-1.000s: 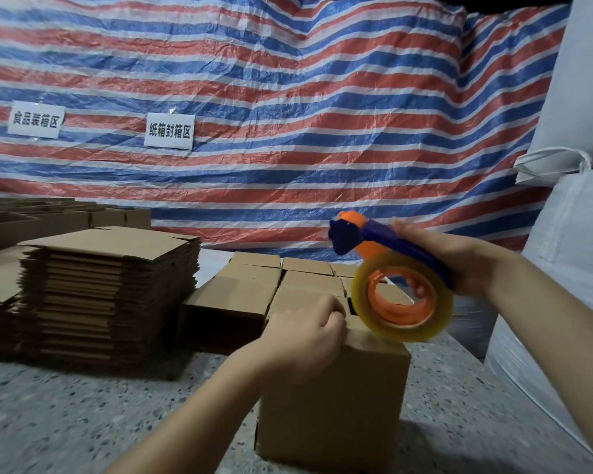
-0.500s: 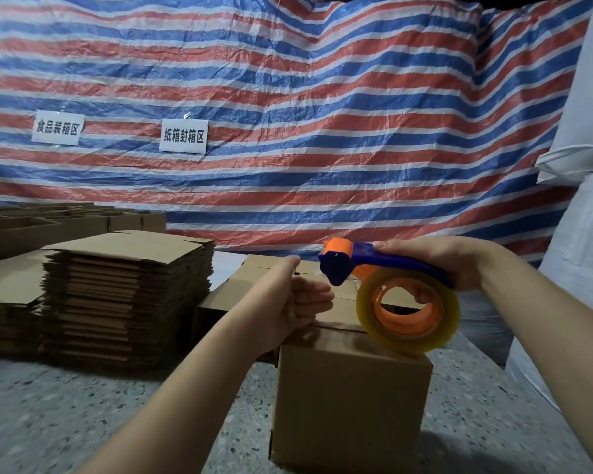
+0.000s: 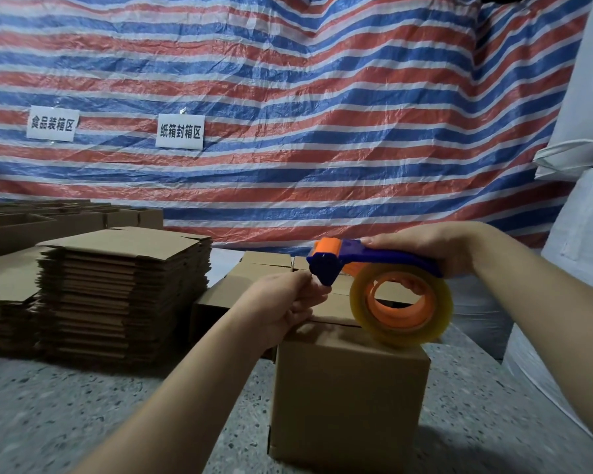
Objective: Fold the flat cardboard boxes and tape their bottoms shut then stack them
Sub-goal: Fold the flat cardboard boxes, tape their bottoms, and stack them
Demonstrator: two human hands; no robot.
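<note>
A folded brown cardboard box (image 3: 348,401) stands on the speckled floor in front of me. My right hand (image 3: 428,249) grips the blue handle of a tape dispenser (image 3: 374,260), whose clear tape roll on an orange hub (image 3: 402,306) hangs just over the box top. My left hand (image 3: 285,302) is raised over the box's left top edge, its fingertips pinched right at the dispenser's blue nose. Whether it holds the tape end is too fine to tell. A tall stack of flat cardboard boxes (image 3: 124,289) lies at the left.
Several folded boxes (image 3: 264,265) sit in rows behind the one in front. More flat cardboard (image 3: 4,295) and open boxes (image 3: 48,217) lie at the far left. White sacks (image 3: 582,254) fill the right side. A striped tarp (image 3: 288,97) hangs behind.
My left hand has lifted from the box top to the dispenser's nose. The dispenser has tilted level and come lower toward the box. The view has shifted slightly.
</note>
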